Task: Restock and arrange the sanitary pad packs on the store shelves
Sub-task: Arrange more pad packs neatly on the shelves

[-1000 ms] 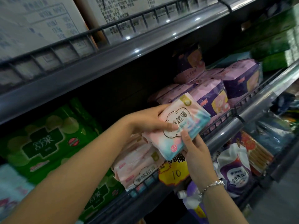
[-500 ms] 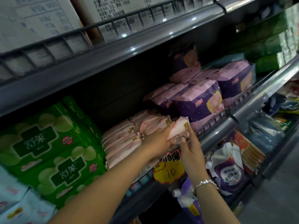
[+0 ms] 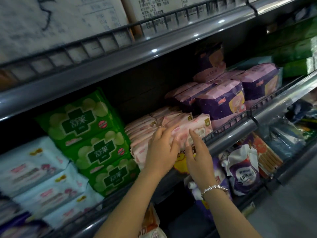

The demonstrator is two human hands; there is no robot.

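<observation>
Left hand (image 3: 160, 150) and right hand (image 3: 197, 152), fingers loose at frame centre, rest on the pink packs (image 3: 185, 129); press them flush behind the shelf rail (image 3: 231, 136).

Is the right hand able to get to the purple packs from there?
Probably yes: the right hand is open at the pink packs, and the purple packs sit right beside them, with nothing in between.

pink packs (image 3: 181, 127), green packs (image 3: 89, 127), purple packs (image 3: 221, 102), seemingly pale blue packs (image 3: 30, 169)

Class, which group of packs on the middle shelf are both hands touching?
The pink packs, between the green packs and purple packs; left hand and right hand rest on them.
</observation>
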